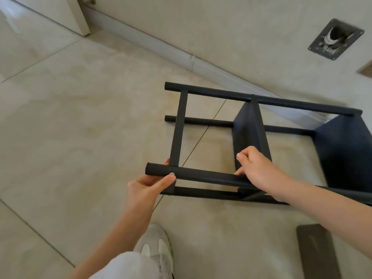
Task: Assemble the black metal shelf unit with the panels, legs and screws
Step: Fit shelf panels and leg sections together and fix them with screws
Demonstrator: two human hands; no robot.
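The black metal shelf unit (249, 137) lies on its side on the tiled floor (80, 117), close to the skirting of the wall (221, 27) that runs along the floor's far edge. Four round legs run roughly level from left to right. A flat crossbar (178, 127) joins the two upper legs near their left ends. One panel (251, 129) stands on edge across the middle of the frame, and a second panel (346, 150) closes the frame at the right.

Your left hand (149, 186) grips the nearest leg (201, 177) close to its left end: the thumb lies along the near side of the tube, its tip beside a small pale disc that looks like a screw head (172, 174), and the fingers curl round behind. Your right hand (255, 168) holds the unit where the middle panel meets that same leg, with the fingers curled over the panel's near edge and the thumb down by the tube. Whether this hand closes fully round the leg cannot be told.

A pale sneaker (159, 248) and a light trouser leg (128, 266) stand on the floor below the left hand. A dark flat slab (316, 252) lies on the floor towards the near right corner. A dark metal plate (336, 39) with an opening is set into the wall at upper right, and the corner of a white door or cabinet (66, 13) shows at upper left.
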